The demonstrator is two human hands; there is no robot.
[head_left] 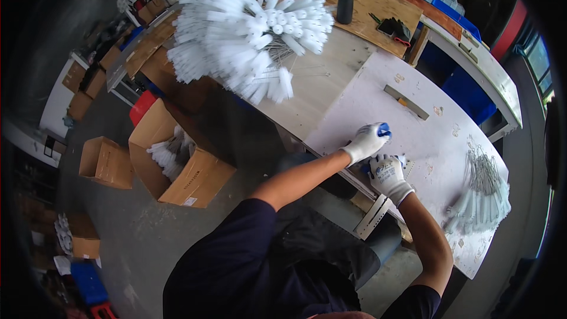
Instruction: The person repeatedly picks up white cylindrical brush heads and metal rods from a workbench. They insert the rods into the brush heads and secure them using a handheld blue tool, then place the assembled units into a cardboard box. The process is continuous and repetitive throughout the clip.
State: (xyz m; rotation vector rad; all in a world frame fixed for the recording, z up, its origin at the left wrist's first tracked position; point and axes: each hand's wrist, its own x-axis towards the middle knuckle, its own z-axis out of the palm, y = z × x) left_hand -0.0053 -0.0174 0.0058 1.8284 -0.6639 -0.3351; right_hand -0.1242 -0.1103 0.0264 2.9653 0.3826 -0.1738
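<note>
My left hand [368,142], in a white knit glove with blue coating, is closed in a fist just above the near edge of the white tabletop. What it grips, if anything, is hidden. Close by on the right, my right hand [388,175] wears a matching glove, its fingers bent down over a small metal fixture [409,169] at the table edge. Anything between those fingers is out of sight. Off to the right lies a bundle of white brushes with thin wire stems [481,201]. A much larger heap of such brushes [236,35] rises at the far left of the table.
A flat metal bar [406,102] lies beyond my hands. Farther back stand a dark tumbler [345,5] and dark gloves [394,29]. On the floor at left, an open carton [198,180] holds white brushes beside a smaller carton [106,163]. A slotted metal bracket [373,217] juts below the table edge.
</note>
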